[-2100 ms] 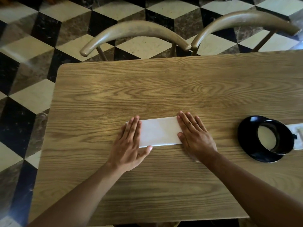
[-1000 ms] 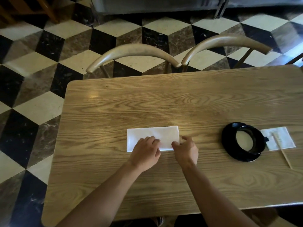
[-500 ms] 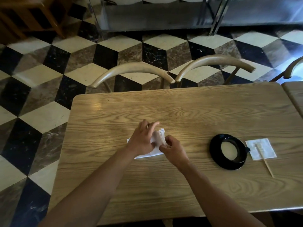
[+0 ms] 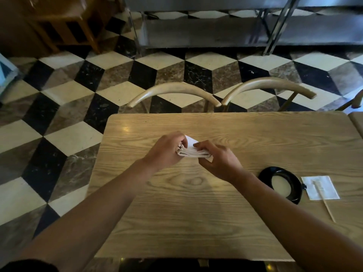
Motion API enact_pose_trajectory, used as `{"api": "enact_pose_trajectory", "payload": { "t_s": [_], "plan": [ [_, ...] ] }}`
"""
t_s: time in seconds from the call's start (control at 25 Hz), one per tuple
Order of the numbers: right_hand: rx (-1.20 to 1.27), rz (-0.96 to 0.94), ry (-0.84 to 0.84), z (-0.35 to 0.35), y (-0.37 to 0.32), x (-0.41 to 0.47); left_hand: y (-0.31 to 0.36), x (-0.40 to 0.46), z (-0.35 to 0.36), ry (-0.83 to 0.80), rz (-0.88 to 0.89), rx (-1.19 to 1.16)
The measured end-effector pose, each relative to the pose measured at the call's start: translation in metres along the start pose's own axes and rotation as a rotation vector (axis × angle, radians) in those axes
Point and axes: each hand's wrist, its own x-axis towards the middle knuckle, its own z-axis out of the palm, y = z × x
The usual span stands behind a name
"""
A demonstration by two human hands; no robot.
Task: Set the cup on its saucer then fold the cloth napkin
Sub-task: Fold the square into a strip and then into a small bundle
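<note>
The white cloth napkin [image 4: 191, 151] is folded into a thick small bundle and held just above the wooden table [image 4: 196, 213], near its middle. My left hand [image 4: 166, 150] grips its left end, where the stacked layers show. My right hand [image 4: 218, 159] pinches its right end. One white corner sticks up behind the bundle. At the right, the black cup [image 4: 282, 184] with pale liquid stands on its black saucer [image 4: 264, 173], apart from both hands.
A small white paper square [image 4: 324, 185] with a thin wooden stick [image 4: 327, 208] across it lies right of the saucer. Two curved chair backs [image 4: 172, 93] stand along the table's far edge. A second table's corner [image 4: 357, 120] shows at the far right.
The napkin lay flat as a long strip under both palms. Both hands then gathered it from its ends and lifted it into a compact folded bundle. The view has tilted up and back.
</note>
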Motion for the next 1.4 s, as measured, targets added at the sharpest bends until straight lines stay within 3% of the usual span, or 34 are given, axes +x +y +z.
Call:
{"api": "enact_pose_trajectory", "payload": {
  "t_s": [0.12, 0.32, 0.56, 0.8, 0.88, 1.0, 1.12, 1.24, 1.4],
  "plan": [
    [-0.136, -0.190, -0.047, 0.023, 0.014, -0.044, -0.002, -0.045, 0.027, -0.085, 0.120, 0.096],
    [-0.166, -0.302, -0.347, 0.069, 0.034, -0.131, -0.004, -0.140, 0.089, -0.332, 0.350, 0.180],
    [-0.198, -0.279, -0.487, 0.099, 0.037, -0.189, 0.000, -0.199, 0.123, -0.283, 0.459, 0.292],
    [-0.256, -0.260, -0.450, 0.108, 0.039, -0.201, 0.002, -0.214, 0.130, -0.287, 0.370, 0.322],
    [-0.220, -0.220, -0.447, 0.107, 0.040, -0.198, 0.001, -0.214, 0.131, -0.354, 0.239, 0.208],
    [-0.089, 0.032, -0.478, 0.104, 0.039, -0.187, -0.003, -0.207, 0.129, -0.413, -0.238, -0.175],
    [-0.018, 0.291, -0.396, 0.108, 0.036, -0.169, -0.009, -0.196, 0.131, -0.332, -0.617, -0.360],
    [0.104, 0.525, -0.249, 0.115, 0.037, -0.147, -0.015, -0.181, 0.134, -0.250, -0.818, -0.547],
    [0.143, 0.720, -0.201, 0.122, 0.044, -0.124, -0.022, -0.166, 0.141, -0.190, -0.864, -0.471]
  ]
}}
